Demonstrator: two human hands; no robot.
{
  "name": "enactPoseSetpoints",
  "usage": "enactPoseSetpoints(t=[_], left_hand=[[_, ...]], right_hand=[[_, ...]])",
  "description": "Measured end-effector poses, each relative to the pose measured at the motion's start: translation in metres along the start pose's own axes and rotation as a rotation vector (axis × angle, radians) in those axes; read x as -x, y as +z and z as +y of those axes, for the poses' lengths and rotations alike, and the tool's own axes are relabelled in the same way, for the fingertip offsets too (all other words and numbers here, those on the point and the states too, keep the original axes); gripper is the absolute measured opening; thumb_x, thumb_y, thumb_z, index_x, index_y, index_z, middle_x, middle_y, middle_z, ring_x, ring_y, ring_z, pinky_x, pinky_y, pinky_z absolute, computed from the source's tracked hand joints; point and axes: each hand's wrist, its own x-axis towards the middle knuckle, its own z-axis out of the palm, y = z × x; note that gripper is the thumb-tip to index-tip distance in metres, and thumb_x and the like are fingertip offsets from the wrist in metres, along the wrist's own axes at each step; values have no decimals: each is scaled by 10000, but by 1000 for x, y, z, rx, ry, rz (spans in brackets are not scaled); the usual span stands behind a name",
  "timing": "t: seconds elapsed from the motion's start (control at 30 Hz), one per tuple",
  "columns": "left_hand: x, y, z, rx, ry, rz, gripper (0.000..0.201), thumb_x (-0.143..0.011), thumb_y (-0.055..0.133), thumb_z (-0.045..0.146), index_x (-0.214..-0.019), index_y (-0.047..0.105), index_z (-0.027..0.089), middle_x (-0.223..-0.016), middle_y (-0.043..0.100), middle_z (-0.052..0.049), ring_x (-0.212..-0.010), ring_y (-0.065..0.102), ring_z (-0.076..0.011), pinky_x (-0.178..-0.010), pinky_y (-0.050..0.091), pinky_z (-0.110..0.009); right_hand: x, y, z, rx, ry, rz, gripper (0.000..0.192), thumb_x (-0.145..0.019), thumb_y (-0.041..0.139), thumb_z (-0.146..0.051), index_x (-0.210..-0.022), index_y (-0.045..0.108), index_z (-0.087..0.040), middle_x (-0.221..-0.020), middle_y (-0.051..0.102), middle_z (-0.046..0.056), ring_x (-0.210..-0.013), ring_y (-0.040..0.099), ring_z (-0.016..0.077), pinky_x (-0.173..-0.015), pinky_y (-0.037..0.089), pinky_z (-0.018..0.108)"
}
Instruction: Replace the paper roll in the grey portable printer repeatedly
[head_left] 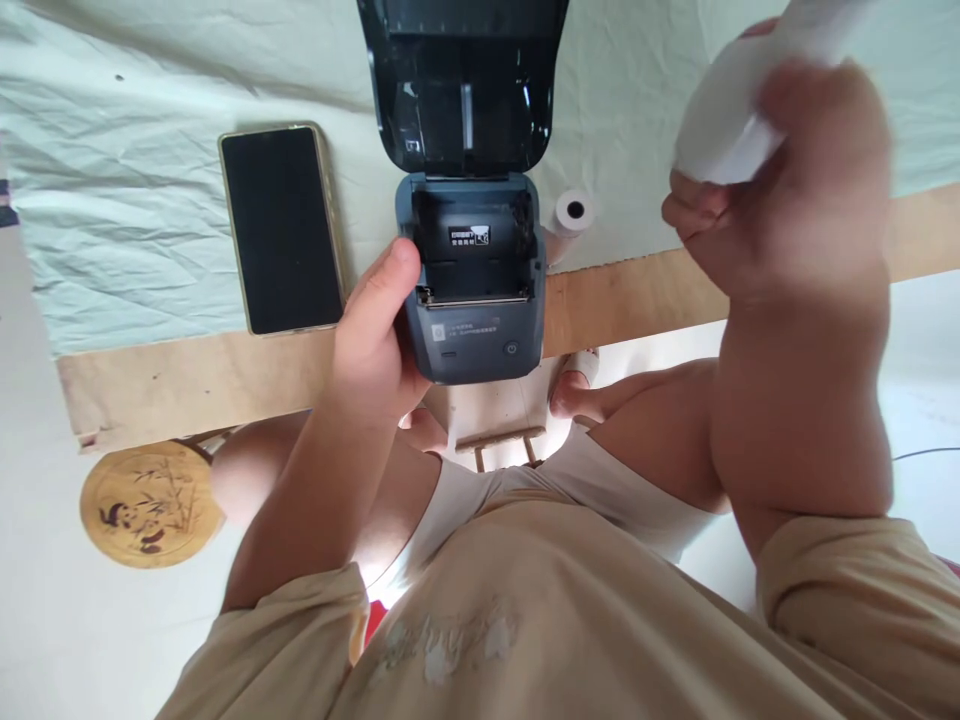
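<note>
My left hand (379,315) grips a dark blue-grey label printer (480,345) by its left side, thumb on the rim of the bay. The printer's black lid (465,90) is swung up, and the bay beneath shows a small black-and-white label but no roll. Raised at the right, my right hand (810,180) is closed around a white, soft-looking paper or cloth piece (724,115). Motion blurs this hand, and the exact kind of the white piece cannot be made out. Beside the printer's right side stands a small white paper roll (571,215) with a dark core.
A phone with a dark screen (281,230) lies to the left on the pale green cloth (150,80). The wooden table edge (187,385) runs along the front. Below it, a round wooden stool (154,505) with a panda picture stands at the left.
</note>
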Motion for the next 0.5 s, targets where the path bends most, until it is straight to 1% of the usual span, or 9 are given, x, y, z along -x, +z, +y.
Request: enactPoseSetpoints(t=[0.03,0.1,0.17,0.23,0.3,0.37,0.43,0.5], left_hand=[[0,0,0,-3,0,-4,342,-881,475,443,-963,666,171,-974,724,-47,-1232,603,-274,-955,588,-455],[0,0,0,-10,0,-7,309,-862,515,432,-944,661,172,-975,723,-45,-1253,588,-281,-976,579,-470],[0,0,0,-11,0,-10,300,-854,533,428,-945,656,171,-990,721,-47,-1256,586,-282,-997,567,-474],[0,0,-1,-7,3,-18,298,-850,545,425,-944,658,166,-1025,717,-56,-1258,584,-285,-1015,555,-467],[-1,1,-2,7,27,-15,299,-846,547,430,-916,666,164,-1054,716,-72,-1254,584,-291,-1009,559,-457],[-2,1,-4,21,53,-1,301,-842,546,435,-877,674,166,-1064,720,-86,-1244,590,-296,-986,570,-446],[-3,1,-5,30,61,12,304,-832,555,441,-854,679,165,-1055,725,-91,-1228,600,-296,-968,577,-435],[-3,1,-5,29,64,24,288,-819,575,430,-849,682,164,-1039,730,-84,-1211,613,-289,-962,577,-424]], right_hand=[[-2,-2,8,-11,-18,11,92,-797,403,-291,-841,422,-213,-705,360,-17,-500,346,38,-439,212,211],[-3,-5,21,32,-69,0,121,-813,458,-315,-789,425,-201,-688,391,-9,-542,403,66,-488,272,246],[-2,-8,29,204,-138,-6,209,-810,537,-364,-741,446,-189,-703,435,6,-647,441,93,-631,354,284],[-2,-11,33,450,-208,3,245,-793,587,-401,-753,477,-186,-773,480,18,-752,437,107,-771,364,310],[-4,-14,38,615,-266,25,241,-784,599,-417,-853,527,-197,-866,542,32,-804,459,117,-791,374,310],[-7,-16,44,671,-295,32,272,-773,616,-367,-988,563,-209,-965,606,46,-851,513,128,-775,394,298],[-10,-17,48,716,-277,36,342,-750,644,-322,-1069,570,-223,-1029,638,51,-895,551,143,-777,409,299],[-10,-17,48,764,-235,22,388,-741,655,-318,-1108,566,-227,-1045,651,53,-888,576,159,-784,424,320]])
